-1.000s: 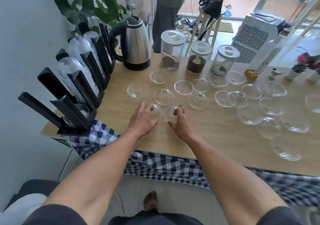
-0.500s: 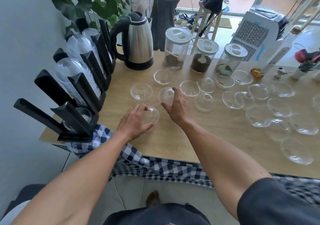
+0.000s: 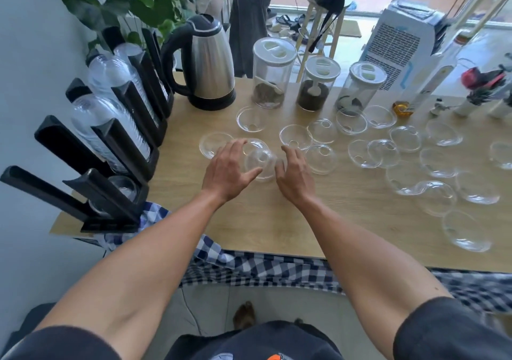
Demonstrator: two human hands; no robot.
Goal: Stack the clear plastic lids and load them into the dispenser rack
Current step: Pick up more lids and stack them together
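A short stack of clear dome lids [image 3: 260, 161] rests on the wooden table [image 3: 277, 221] between my hands. My left hand [image 3: 227, 171] cups its left side, thumb in front and fingers over the back. My right hand [image 3: 293, 177] presses against its right side with thumb and fingertips. Several loose clear lids lie around, such as a lid [image 3: 213, 143] just behind my left hand and another lid [image 3: 322, 160] right of my right hand. The black dispenser rack [image 3: 124, 149] stands along the left wall; its slanted slots hold long stacks of lids.
A steel kettle [image 3: 212, 63] and three lidded jars [image 3: 273, 74] stand at the back of the table. More lids [image 3: 437, 196] cover the right half. A checked cloth [image 3: 249, 265] hangs over the front edge. A person [image 3: 255, 13] stands behind the table.
My right hand has come back from the farther lid to the one under my left hand, and both hands now close on a small stack a little farther from me.
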